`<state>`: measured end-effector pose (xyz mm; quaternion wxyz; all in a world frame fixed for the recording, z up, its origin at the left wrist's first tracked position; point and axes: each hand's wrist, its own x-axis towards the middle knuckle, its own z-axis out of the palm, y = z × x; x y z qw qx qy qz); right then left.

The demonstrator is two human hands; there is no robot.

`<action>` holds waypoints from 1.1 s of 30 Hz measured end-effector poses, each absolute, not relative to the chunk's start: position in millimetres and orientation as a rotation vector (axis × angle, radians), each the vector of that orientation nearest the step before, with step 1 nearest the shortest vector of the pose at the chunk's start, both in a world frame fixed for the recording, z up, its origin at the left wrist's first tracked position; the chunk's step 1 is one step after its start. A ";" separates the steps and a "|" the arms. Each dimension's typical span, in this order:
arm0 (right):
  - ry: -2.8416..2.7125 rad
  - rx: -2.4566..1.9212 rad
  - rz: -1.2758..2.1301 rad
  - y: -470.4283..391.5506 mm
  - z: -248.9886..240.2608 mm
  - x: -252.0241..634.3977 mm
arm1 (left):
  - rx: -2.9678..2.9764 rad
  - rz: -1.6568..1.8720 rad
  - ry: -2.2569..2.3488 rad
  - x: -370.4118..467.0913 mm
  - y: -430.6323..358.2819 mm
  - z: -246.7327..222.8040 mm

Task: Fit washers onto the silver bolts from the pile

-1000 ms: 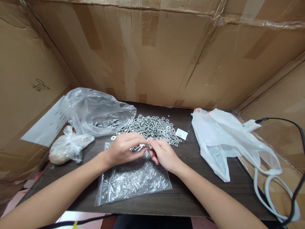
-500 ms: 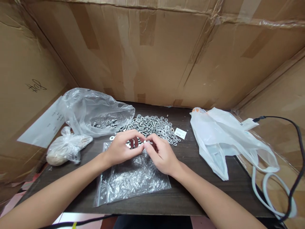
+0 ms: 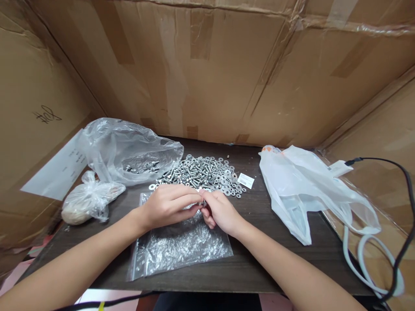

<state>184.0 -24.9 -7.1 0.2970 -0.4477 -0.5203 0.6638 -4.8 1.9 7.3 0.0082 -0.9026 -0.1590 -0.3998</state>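
Together, my left hand (image 3: 173, 206) and right hand (image 3: 223, 212) pinch a small metal piece (image 3: 202, 203).
It sits between the two, above the far part of the flat clear bag (image 3: 191, 249); the pile of bolts and washers (image 3: 197, 172) lies just beyond my hands, a white card (image 3: 245, 181) near its right side, and a white plastic bag (image 3: 285, 178) rests farther right.
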 end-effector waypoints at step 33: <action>-1.430 -1.229 1.746 -16.6 -4.2 190.3 | -2.809 -1.133 -0.493 -9.5 6.8 6.2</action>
